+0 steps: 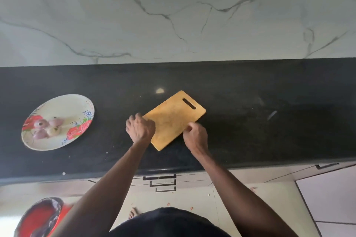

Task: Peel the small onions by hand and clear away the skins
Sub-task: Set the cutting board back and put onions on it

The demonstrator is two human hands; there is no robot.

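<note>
Both hands sit mid-frame on the board (173,119): left hand (140,128) curls around its left edge, right hand (195,136) pinches its lower-right edge. Peeled onions (48,128) sit on the plate (63,106), far left on the tabletop (250,121).

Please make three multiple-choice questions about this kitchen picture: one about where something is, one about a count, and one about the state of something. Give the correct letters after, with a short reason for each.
1. Where is the floral plate with the onions?
A. On the dark countertop, off to the left of the cutting board
B. On top of the cutting board
C. On the floor beside the red bin

2. How many small onions lie on the plate?
A. One
B. Four
C. Nine

3. What is the state of the cutting board's top?
A. Piled with onions
B. Covered by a cloth
C. Bare, with the left hand and right hand at its edges

Answers:
1 A, the plate sits on the counter, well apart from the board.
2 B, four pale pink bulbs are clustered together.
3 C, no food shows on the wood; each hand's fingers curl at a board edge.
</note>
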